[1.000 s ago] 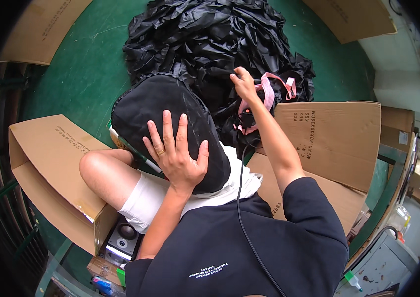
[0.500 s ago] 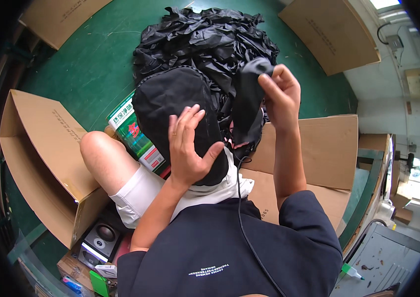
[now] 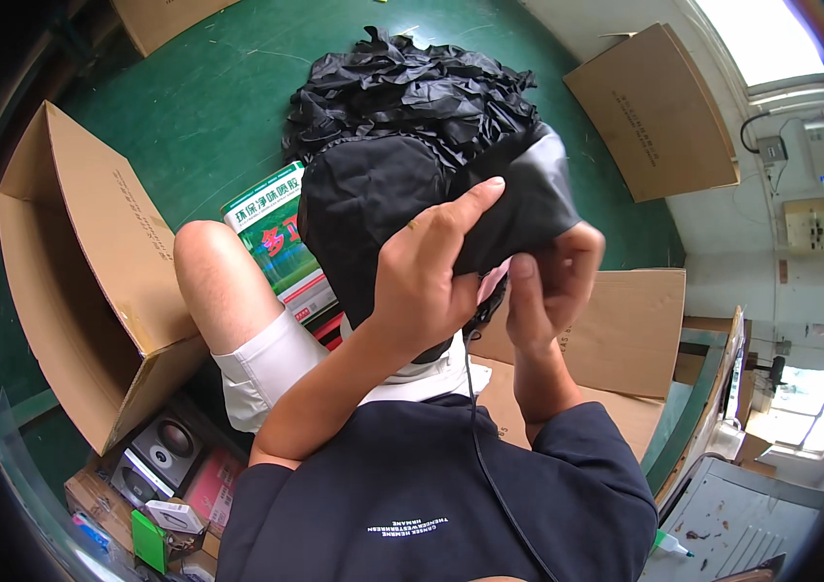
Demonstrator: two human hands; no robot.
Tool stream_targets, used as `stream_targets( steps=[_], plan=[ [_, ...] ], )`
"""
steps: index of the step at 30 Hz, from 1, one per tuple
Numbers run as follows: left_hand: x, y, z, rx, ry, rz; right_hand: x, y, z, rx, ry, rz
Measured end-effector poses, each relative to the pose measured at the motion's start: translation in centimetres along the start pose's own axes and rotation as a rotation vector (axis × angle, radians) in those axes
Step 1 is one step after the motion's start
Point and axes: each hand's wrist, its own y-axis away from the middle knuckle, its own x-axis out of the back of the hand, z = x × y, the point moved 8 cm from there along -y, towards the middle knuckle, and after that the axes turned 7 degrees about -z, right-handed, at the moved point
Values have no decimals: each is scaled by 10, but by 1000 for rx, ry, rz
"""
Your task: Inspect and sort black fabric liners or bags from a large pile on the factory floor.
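Note:
Both of my hands are on a dark, slightly shiny black fabric piece [image 3: 514, 199], raised over the right side of my lap. My left hand [image 3: 431, 262] pinches its near left side, with the index finger stretched along the cloth. Gripping the lower right edge is my right hand [image 3: 556, 291], its fingers curled and thumb up. Across my lap lies a larger rounded black fabric piece [image 3: 363, 209], partly covered by my left hand. Beyond it, a big heap of crumpled black fabric pieces [image 3: 407, 92] rests on the floor. A bit of pink [image 3: 493, 281] shows between my hands.
A green and white printed tin [image 3: 281, 242] stands beside my left knee. Open cardboard boxes are at left [image 3: 92, 252] and right [image 3: 616, 330]; another cardboard piece [image 3: 655, 112] leans at the far right wall. A speaker-like box [image 3: 164, 446] sits low left. A black cord [image 3: 477, 436] runs down my front.
My left hand has left the rounded piece on my lap and moved right onto the raised fabric piece. My right hand has come lower, and the fabric is now spread between both hands.

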Motion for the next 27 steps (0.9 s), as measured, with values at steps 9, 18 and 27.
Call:
stream_targets(
  steps=[9,18,27],
  plan=[
    [1,-10,-6,459,962,-420,20,-39,0,136,697,-65],
    [48,25,-90,832,1215,-238,4,-17,71,-677,-746,-473],
    [54,70,-114,811,1724,60,-24,8,76,-839,-1202,-509]
  ],
)
